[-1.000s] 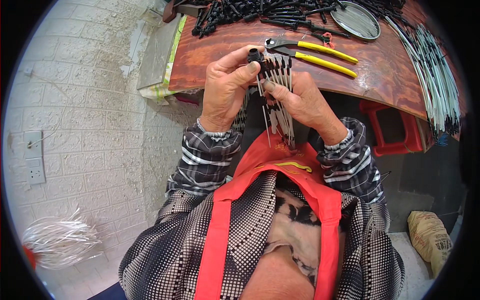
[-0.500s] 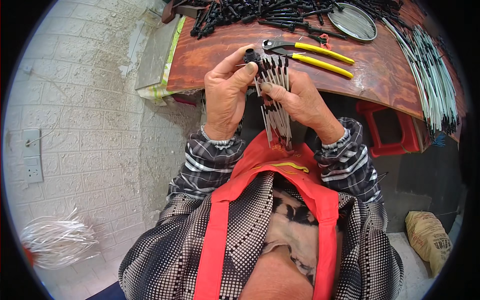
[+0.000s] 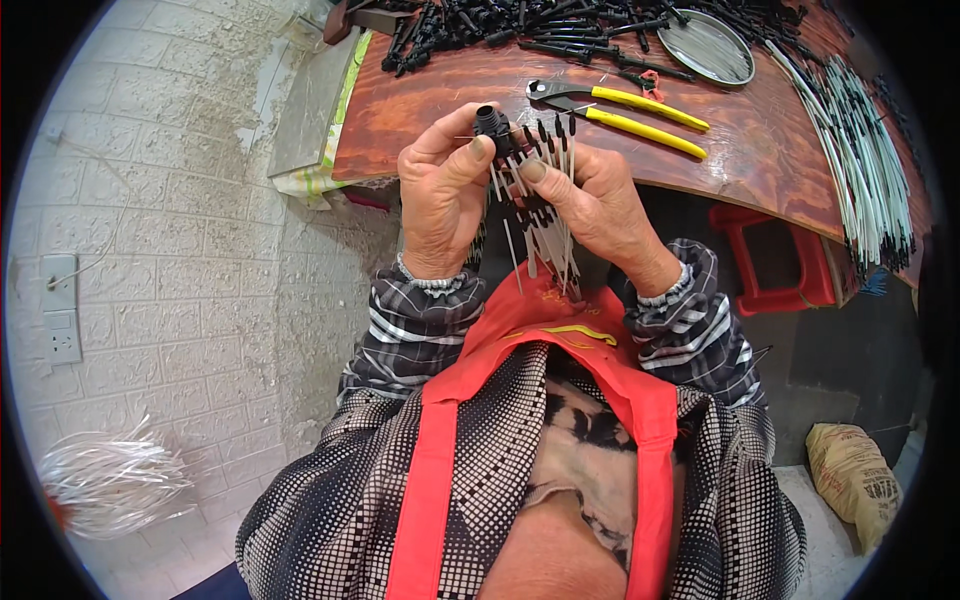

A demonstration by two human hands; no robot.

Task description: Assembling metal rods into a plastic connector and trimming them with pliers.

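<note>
Between the thumb and fingers of my left hand (image 3: 436, 205) is a black plastic hub (image 3: 488, 121) with a round, hollow top. Thin white rods hang below the hub, and a fine pin or wire sticks out near it. Just to the right, my right hand (image 3: 600, 205) is closed, thumb on top, around a bundle of white rods (image 3: 546, 245) with black tips. Several black tips stand up between the hands. The rods' lower ends reach the red apron (image 3: 490, 325). My fingers hide where the rods meet the hub.
Nippers with yellow handles (image 3: 650, 107) lie on the wooden table (image 3: 450, 100) beyond my hands. Black plastic parts (image 3: 440, 40) are heaped at the back, beside a round tray (image 3: 722, 81) of thin pins. More rods (image 3: 865, 160) lie at right, above a red stool (image 3: 765, 298).
Both hands have shifted slightly left. The hub has moved left and a little down, tilting. One white rod now hangs apart from the bundle, on its left.
</note>
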